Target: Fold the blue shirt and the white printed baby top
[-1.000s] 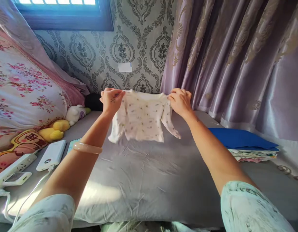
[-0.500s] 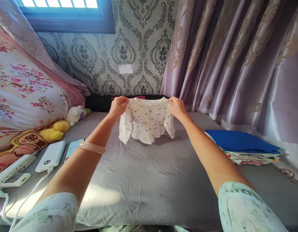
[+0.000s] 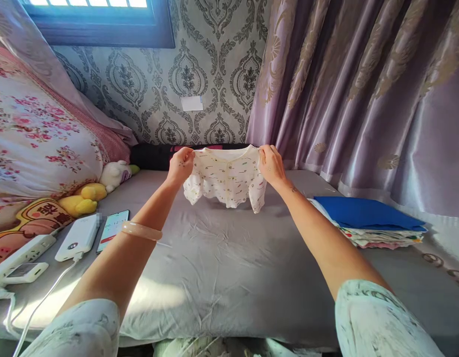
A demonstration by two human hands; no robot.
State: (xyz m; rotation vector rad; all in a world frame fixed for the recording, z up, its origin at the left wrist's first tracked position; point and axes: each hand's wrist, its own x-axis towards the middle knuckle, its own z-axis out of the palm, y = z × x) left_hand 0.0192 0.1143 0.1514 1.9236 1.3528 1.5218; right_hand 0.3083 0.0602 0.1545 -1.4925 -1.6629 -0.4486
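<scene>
A small white baby shirt (image 3: 225,181) with a tiny scattered print and a yellowish front edging hangs between my two hands, over the grey bed sheet (image 3: 229,277). My left hand (image 3: 181,163) pinches it at the left shoulder, fingers closed. At the opposite shoulder my right hand (image 3: 272,163) is closed on the cloth too. The neckline is stretched between them, and both sleeves dangle. Its lower hem hangs loose, bent away from me. A pale bangle sits on my left forearm.
Folded clothes with a blue piece (image 3: 366,214) on top lie at the right. Along the left are a phone (image 3: 113,230), a white power bank (image 3: 77,237) with a cable, a power strip (image 3: 24,255) and plush toys (image 3: 84,198). A dark roll (image 3: 151,157) lies against the wall.
The shirt's lower hem and sleeves have swung up and away from me, so less of its front shows. Both hands keep hold of the shoulders; the view has shifted slightly.
</scene>
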